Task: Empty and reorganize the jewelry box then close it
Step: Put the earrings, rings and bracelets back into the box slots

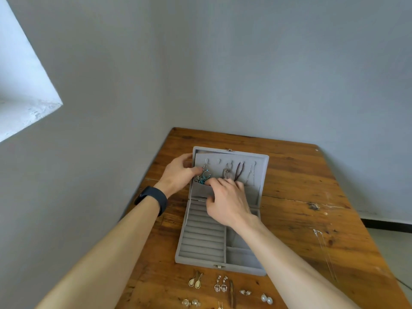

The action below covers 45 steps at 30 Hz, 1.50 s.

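Left of centre in the frame, the left hand [177, 173], with a black wristband [153, 200] on its wrist, grips the left edge of the jewelry box [201, 239], fingers curled round the rim and thumb inside. The box is grey velvet and lies open in the middle of the wooden surface [301, 186]. Its lid [263, 172] is laid back toward the wall and its base is nearer the lower edge of the frame. The base has ridged ring rolls on its left half and square compartments on its right.

Inside the lid, a turquoise necklace [203, 176] hangs from the leftmost hook. The right hand [229, 204] covers the lid's pocket and hinge, its fingers bent and its fingertips on the turquoise piece; whether it pinches it I cannot tell. Right of that hang a pale pendant [226, 173], a dark braided cord [239, 172] and a thin silver chain [250, 175].

A bright window recess [26, 97] sits at the upper left of the frame. Along the lower edge, in front of the box, lie cream drop earrings [195, 282], silver drop earrings [221, 285], a brown clip [231, 294], small studs [245, 292] and pearl earrings [266, 299]. The right forearm crosses the base's right compartments. A loose fine chain [323, 244] lies far right.
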{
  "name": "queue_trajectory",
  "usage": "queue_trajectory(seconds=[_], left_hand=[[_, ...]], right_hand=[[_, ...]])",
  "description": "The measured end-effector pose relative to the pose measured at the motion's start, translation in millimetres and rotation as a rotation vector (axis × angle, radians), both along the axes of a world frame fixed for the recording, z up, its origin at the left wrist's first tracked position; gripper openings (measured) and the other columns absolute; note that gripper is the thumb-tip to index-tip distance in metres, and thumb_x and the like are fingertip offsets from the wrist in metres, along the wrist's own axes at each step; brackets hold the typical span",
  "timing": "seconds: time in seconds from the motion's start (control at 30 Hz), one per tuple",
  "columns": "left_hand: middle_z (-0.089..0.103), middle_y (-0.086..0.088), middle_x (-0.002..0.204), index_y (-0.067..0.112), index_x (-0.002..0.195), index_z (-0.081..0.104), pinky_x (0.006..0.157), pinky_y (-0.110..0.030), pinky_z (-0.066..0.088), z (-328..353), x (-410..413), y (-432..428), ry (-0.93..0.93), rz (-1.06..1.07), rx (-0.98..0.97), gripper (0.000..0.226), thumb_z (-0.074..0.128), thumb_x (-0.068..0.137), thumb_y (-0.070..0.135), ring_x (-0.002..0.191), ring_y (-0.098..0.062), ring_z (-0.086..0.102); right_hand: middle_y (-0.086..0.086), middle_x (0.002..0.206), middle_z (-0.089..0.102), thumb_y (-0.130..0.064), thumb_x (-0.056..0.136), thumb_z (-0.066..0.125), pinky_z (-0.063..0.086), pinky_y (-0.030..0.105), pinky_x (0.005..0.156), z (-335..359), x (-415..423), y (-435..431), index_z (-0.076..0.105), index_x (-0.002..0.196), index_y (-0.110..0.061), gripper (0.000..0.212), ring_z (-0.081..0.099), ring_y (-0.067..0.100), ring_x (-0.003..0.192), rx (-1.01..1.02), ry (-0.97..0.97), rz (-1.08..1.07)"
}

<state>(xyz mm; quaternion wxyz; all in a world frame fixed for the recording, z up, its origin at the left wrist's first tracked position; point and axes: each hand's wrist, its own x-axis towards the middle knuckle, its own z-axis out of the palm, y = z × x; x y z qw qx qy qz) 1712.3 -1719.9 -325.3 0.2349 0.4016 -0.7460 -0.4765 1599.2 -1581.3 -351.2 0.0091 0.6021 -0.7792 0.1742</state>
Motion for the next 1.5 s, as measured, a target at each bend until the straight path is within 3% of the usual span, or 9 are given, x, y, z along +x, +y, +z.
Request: queue_trajectory(seconds=[0.2, 0.3, 0.4, 0.63, 0.73, 0.87, 1.23, 1.37, 1.5], left_hand=[[0.063, 0.026, 0.102, 0.033, 0.115, 0.066, 0.077, -0.012, 0.039, 5.5, 5.6, -2.7, 0.003, 0.045, -0.104, 0.031, 0.074, 0.085, 0.033, 0.103, -0.002, 0.057], [0.069, 0.015, 0.108, 0.026, 0.115, 0.071, 0.09, -0.026, 0.049, 8.0, 5.5, -2.3, -0.016, 0.061, -0.17, 0.03, 0.074, 0.086, 0.032, 0.105, -0.006, 0.062], [0.071, 0.009, 0.108, 0.022, 0.114, 0.072, 0.092, -0.033, 0.052, 8.8, 4.1, 1.6, -0.03, 0.095, -0.215, 0.028, 0.073, 0.088, 0.032, 0.103, -0.009, 0.063], [0.071, 0.008, 0.116, 0.024, 0.124, 0.069, 0.098, -0.033, 0.051, 8.8, 10.5, 15.3, -0.006, 0.077, -0.232, 0.032, 0.069, 0.092, 0.029, 0.109, -0.011, 0.063], [0.069, 0.006, 0.123, 0.025, 0.131, 0.064, 0.092, -0.025, 0.047, 9.3, 11.3, 20.6, -0.008, 0.056, -0.212, 0.036, 0.064, 0.095, 0.029, 0.113, -0.01, 0.061], [0.061, 0.003, 0.137, 0.023, 0.142, 0.053, 0.098, -0.025, 0.04, 13.7, 6.1, 24.5, -0.032, 0.048, -0.121, 0.045, 0.059, 0.097, 0.026, 0.126, -0.015, 0.054], [0.047, -0.001, 0.151, 0.02, 0.153, 0.035, 0.097, -0.023, 0.037, 7.3, 20.9, 56.3, -0.107, 0.041, -0.104, 0.058, 0.057, 0.099, 0.024, 0.137, -0.021, 0.045], [0.055, 0.002, 0.14, 0.025, 0.143, 0.048, 0.094, -0.021, 0.039, -4.2, 52.5, 93.7, -0.117, 0.047, -0.244, 0.047, 0.061, 0.097, 0.028, 0.125, -0.01, 0.049], [0.058, 0.015, 0.118, 0.036, 0.123, 0.059, 0.087, -0.016, 0.044, -23.1, 90.3, 140.3, -0.156, 0.038, -0.391, 0.029, 0.062, 0.095, 0.027, 0.109, 0.001, 0.052]], right_hand=[[-0.001, 0.121, 0.061, -0.022, 0.088, 0.061, 0.047, 0.037, 0.092, -10.1, 0.0, 14.3, 0.06, 0.128, -0.019, 0.04, 0.059, 0.021, 0.109, -0.116, 0.033, 0.001], [0.003, 0.121, 0.059, -0.019, 0.086, 0.064, 0.05, 0.038, 0.087, -13.6, 0.7, 20.7, 0.061, 0.129, -0.014, 0.043, 0.057, 0.025, 0.106, -0.137, 0.045, -0.019], [0.004, 0.125, 0.058, -0.022, 0.082, 0.066, 0.049, 0.04, 0.089, -12.2, 5.5, 24.4, 0.059, 0.132, -0.013, 0.051, 0.053, 0.027, 0.112, -0.11, 0.083, -0.034], [0.005, 0.138, 0.051, -0.021, 0.084, 0.063, 0.045, 0.044, 0.1, -10.3, 12.8, 32.2, 0.048, 0.144, -0.011, 0.063, 0.043, 0.028, 0.128, -0.058, 0.082, -0.002], [0.005, 0.141, 0.052, -0.015, 0.085, 0.061, 0.046, 0.044, 0.103, -9.5, 10.5, 37.3, 0.049, 0.143, -0.01, 0.06, 0.044, 0.026, 0.131, -0.096, 0.03, 0.036], [0.005, 0.149, 0.05, -0.007, 0.09, 0.057, 0.033, 0.035, 0.116, -11.9, 1.5, 46.6, 0.047, 0.145, -0.01, 0.056, 0.039, 0.02, 0.142, -0.165, -0.031, 0.094], [-0.006, 0.144, 0.054, -0.014, 0.098, 0.052, 0.027, 0.022, 0.115, -3.1, -9.7, 110.5, 0.053, 0.142, -0.02, 0.044, 0.039, 0.008, 0.14, -0.196, -0.144, 0.053], [-0.009, 0.134, 0.06, -0.019, 0.097, 0.055, 0.04, 0.023, 0.107, -2.5, 6.0, 143.5, 0.057, 0.136, -0.023, 0.039, 0.046, 0.005, 0.129, -0.228, -0.24, 0.049], [-0.016, 0.128, 0.06, -0.026, 0.097, 0.057, 0.03, 0.008, 0.097, -12.4, 30.4, 171.8, 0.059, 0.132, -0.029, 0.035, 0.045, -0.003, 0.122, -0.206, -0.28, 0.066]])
